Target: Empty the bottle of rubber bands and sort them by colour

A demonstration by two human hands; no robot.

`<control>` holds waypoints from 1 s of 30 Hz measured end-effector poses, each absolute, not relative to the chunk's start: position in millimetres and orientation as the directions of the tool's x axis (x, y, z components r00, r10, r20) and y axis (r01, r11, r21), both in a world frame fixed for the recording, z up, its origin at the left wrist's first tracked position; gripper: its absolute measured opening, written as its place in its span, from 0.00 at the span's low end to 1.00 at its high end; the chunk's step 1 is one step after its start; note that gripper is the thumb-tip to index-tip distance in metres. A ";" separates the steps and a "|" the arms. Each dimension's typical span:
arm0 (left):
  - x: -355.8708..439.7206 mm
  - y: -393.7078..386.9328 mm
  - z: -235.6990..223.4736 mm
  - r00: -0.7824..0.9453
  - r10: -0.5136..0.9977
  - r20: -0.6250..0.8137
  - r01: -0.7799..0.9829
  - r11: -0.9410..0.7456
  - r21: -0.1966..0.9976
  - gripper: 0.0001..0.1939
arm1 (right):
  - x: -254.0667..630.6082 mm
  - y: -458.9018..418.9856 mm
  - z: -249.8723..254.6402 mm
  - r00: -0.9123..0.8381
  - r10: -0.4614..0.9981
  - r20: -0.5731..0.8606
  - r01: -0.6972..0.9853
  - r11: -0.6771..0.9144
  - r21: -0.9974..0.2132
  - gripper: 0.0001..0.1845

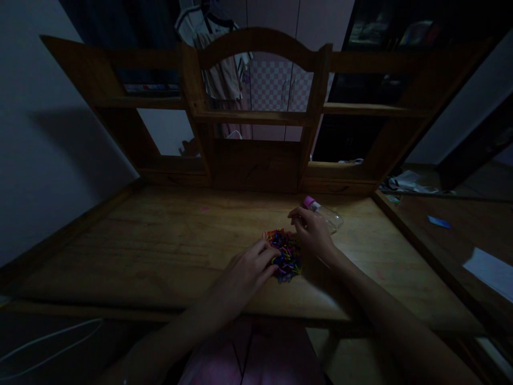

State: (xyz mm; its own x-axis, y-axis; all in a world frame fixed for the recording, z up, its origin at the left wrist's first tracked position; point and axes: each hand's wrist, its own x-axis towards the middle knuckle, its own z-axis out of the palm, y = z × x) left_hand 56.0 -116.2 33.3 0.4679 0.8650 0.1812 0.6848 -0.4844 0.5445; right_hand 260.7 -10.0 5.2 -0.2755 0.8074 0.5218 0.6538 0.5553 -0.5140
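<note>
A pile of small, thin, multicoloured pieces (286,255) lies on the wooden desk (180,240); their exact kind is too dim to make out. My left hand (250,262) rests against the left side of the pile, its fingers apart and touching the pieces. Just above the pile's right edge is my right hand (315,230), with fingers curled in and fingertips together. Whatever it might hold is too small or hidden to see. Behind that hand, a clear bottle (332,218) with a purple-pink cap lies on its side, partly covered by the hand.
A wooden shelf unit (256,118) rises along the desk's far edge. To the right, a lower brown surface (460,235) bears a white sheet of paper (491,272) and a small blue packet (438,222). A wall (60,133) borders the left side. The room is dim.
</note>
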 end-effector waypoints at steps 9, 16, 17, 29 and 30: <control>70.6 -100.6 16.4 0.442 0.877 0.189 0.764 -0.479 0.433 0.07 | 260.2 -9.6 4.0 -0.258 0.814 0.520 0.656 0.543 -0.525 0.11; 70.8 -95.1 17.9 0.442 0.867 0.233 0.725 -0.497 0.477 0.05 | 259.9 -10.4 5.6 -0.271 0.809 0.522 0.653 0.553 -0.518 0.11; 69.9 -93.9 20.2 0.433 0.871 0.231 0.711 -0.488 0.506 0.05 | 259.8 -10.3 5.4 -0.270 0.809 0.523 0.654 0.552 -0.517 0.11; 53.0 -79.4 32.7 0.249 0.960 0.124 0.489 -0.235 0.840 0.09 | 260.1 -10.9 4.9 -0.274 0.805 0.526 0.641 0.560 -0.524 0.10; 52.2 -78.5 32.3 0.239 0.965 0.112 0.479 -0.217 0.851 0.09 | 260.2 -10.9 4.8 -0.272 0.804 0.528 0.639 0.561 -0.526 0.10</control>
State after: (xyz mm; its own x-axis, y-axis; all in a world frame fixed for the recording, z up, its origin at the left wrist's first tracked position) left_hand 52.2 -78.5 32.3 0.2386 0.9647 0.1116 0.4788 -0.2169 0.8507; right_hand 260.2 -10.9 4.8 -0.2722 0.8044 0.5280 0.6393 0.5613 -0.5255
